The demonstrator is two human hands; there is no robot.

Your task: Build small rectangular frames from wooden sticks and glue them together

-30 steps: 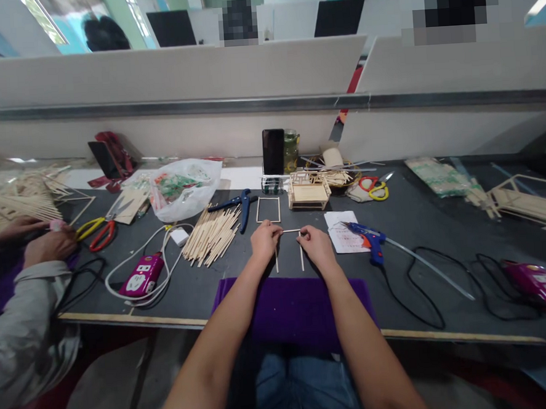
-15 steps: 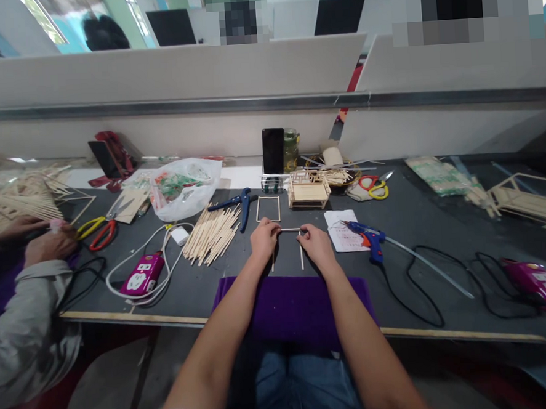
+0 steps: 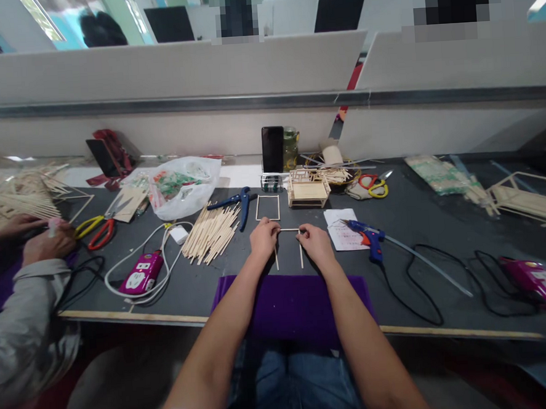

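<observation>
My left hand and my right hand pinch the two upper corners of a thin three-sided stick frame lying on the dark table. Its two legs point back toward me, down to a purple cloth at the table's near edge. Just beyond the hands lies a closed rectangular stick frame. A heap of loose sticks rests to the left of my left hand. A blue glue gun lies to the right, beside a white paper.
Blue cutters, a small stick-built model, a phone on a stand, a plastic bag, pink power strips with cables, and red-yellow scissors lie around. Another person's hands work at far left.
The left leg of the stick frame swung slightly left and then back to straight. Both hands have stayed on the frame's corners.
</observation>
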